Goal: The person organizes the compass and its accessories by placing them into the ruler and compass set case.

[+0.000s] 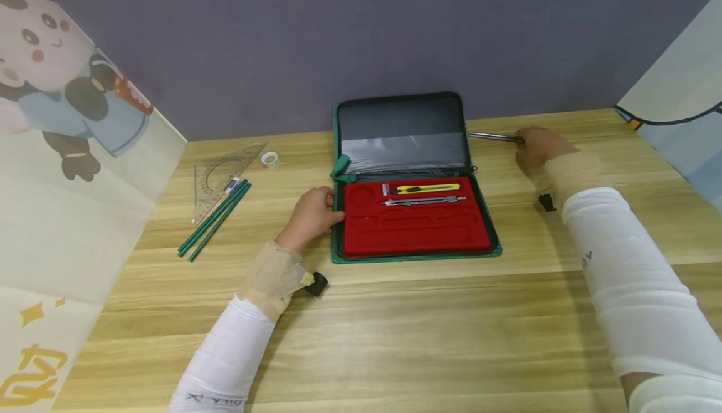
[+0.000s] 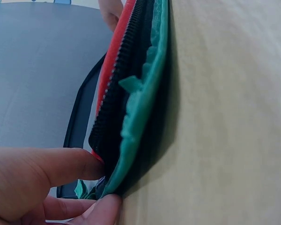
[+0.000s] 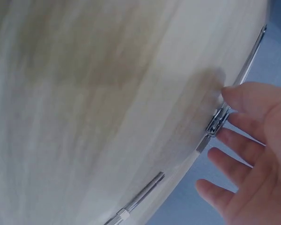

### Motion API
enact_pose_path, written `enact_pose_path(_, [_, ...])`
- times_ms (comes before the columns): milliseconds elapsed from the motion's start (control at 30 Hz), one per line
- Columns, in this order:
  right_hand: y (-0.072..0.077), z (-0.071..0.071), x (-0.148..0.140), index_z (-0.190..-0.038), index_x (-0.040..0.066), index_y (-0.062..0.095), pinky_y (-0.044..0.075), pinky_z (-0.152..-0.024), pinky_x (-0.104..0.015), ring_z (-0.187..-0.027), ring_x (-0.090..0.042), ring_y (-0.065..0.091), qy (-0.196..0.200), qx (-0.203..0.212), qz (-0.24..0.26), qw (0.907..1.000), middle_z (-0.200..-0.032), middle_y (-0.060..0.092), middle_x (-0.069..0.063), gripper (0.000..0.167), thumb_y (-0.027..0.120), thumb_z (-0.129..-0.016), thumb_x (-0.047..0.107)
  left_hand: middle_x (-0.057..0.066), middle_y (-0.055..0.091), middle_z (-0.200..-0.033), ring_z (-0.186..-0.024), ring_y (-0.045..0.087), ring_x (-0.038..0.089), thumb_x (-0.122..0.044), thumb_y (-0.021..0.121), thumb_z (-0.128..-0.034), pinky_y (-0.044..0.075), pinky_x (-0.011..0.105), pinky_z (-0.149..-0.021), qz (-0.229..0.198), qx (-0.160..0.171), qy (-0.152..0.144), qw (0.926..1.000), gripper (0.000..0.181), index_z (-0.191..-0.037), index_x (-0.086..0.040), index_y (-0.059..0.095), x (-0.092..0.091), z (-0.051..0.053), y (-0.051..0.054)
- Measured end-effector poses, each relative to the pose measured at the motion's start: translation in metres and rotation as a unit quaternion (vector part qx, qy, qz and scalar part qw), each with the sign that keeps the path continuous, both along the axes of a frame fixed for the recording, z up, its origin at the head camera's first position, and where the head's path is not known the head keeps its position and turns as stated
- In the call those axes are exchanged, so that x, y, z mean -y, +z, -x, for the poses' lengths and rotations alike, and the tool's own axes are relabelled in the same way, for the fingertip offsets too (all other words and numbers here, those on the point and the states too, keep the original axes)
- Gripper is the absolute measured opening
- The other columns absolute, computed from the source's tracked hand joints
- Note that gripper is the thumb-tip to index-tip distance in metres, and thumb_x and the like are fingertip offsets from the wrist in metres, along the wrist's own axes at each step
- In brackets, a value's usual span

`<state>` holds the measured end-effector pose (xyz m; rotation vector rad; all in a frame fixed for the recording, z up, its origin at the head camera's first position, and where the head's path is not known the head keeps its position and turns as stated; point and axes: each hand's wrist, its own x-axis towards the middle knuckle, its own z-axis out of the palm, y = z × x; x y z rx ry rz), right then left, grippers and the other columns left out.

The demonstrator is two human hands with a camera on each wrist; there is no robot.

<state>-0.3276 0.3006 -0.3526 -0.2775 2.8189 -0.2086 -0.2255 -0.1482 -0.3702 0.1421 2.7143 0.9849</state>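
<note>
A green zip case lies open on the table, its red moulded tray holding a yellow utility knife, a metal compass and a small lead box. My left hand pinches the case's left edge; in the left wrist view the thumb and fingers grip the green rim by the zip. To the right of the lid, my right hand holds a slim metal compass between thumb and fingers. In the right wrist view another metal piece lies on the table.
Left of the case lie several green pencils, clear set squares and a protractor, and a small white tape roll. A grey panel rises behind the table. A dark cable hangs at the right.
</note>
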Motion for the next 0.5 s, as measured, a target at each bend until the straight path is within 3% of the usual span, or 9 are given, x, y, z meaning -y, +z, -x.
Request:
enact_pose_path(133, [0.0007, -0.0022, 0.0008, -0.129, -0.015, 0.04, 0.036, -0.096, -0.063, -0.114, -0.054, 0.043, 0.009, -0.017, 0.005, 0.9998, -0.122, 0.046, -0.038, 0.046, 0.044, -0.089, 0.007, 0.021, 0.057, -0.115, -0.063, 0.064, 0.02, -0.01, 0.067, -0.0838, 0.055, 0.024, -0.053, -0.001, 0.002, 0.0, 1.0, 0.052, -0.13, 0.007, 0.048, -0.0003, -0.0002, 0.001])
enact_pose_path(500, [-0.006, -0.0035, -0.0016, -0.111, -0.014, 0.055, 0.045, -0.086, -0.057, -0.096, -0.046, 0.055, 0.028, -0.075, 0.029, 0.9964, -0.102, 0.059, -0.031, 0.03, 0.049, -0.083, -0.002, 0.021, 0.057, -0.115, -0.062, 0.064, 0.02, -0.01, 0.067, -0.0835, 0.055, 0.024, -0.053, 0.004, -0.002, -0.003, 1.0, 0.052, -0.129, 0.007, 0.048, 0.0008, -0.0029, 0.001])
